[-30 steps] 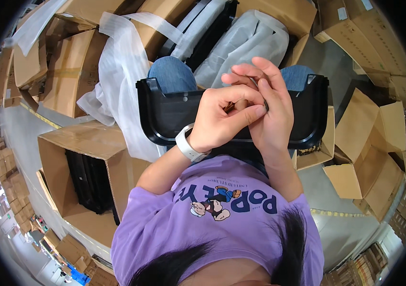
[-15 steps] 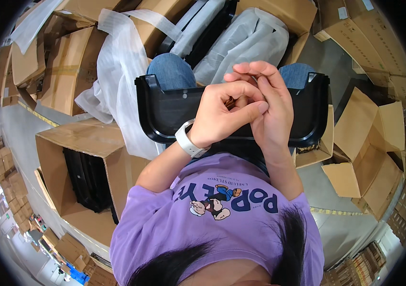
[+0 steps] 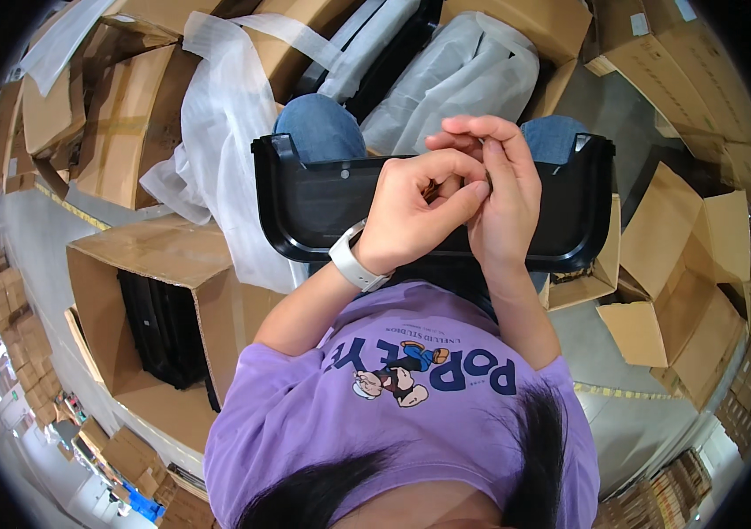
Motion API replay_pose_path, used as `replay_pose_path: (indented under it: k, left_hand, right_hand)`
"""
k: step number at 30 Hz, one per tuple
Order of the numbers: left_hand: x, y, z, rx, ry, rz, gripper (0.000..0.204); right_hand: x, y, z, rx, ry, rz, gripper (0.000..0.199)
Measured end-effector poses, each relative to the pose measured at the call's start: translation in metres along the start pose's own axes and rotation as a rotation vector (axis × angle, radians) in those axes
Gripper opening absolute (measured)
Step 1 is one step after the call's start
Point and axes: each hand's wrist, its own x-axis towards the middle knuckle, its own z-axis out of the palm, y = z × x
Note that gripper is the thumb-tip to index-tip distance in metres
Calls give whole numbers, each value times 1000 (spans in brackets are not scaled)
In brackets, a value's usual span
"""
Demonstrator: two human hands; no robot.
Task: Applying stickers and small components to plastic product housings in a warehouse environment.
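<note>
Both hands up together over a black tray lying across the lap, on the knees in blue jeans. Left hand curled into a loose fist, white watch on the wrist, fingertips pressed against the right hand. Right hand's fingers bent over the left's, pinching something tiny between them, too small to make out. So: hands touching, closed on a little bit of something, right above the tray's middle-right.

Around that: white foam wrap draped to the left of the tray and more of it bundled past the knees. Open cardboard box lower left with black trays stacked upright inside. More flattened and open cardboard boxes on the right, on a grey floor.
</note>
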Motion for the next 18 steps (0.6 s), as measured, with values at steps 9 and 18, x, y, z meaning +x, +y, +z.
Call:
replay_pose_path:
  k: [9, 18]
  left_hand:
    - [2, -5, -4, 12, -4, -15, 8]
    - [1, -15, 1, 122, 37, 61, 4]
  right_hand:
    - [1, 8, -4, 24, 32, 35, 22]
    - [0, 11, -2, -53, 51, -10, 14]
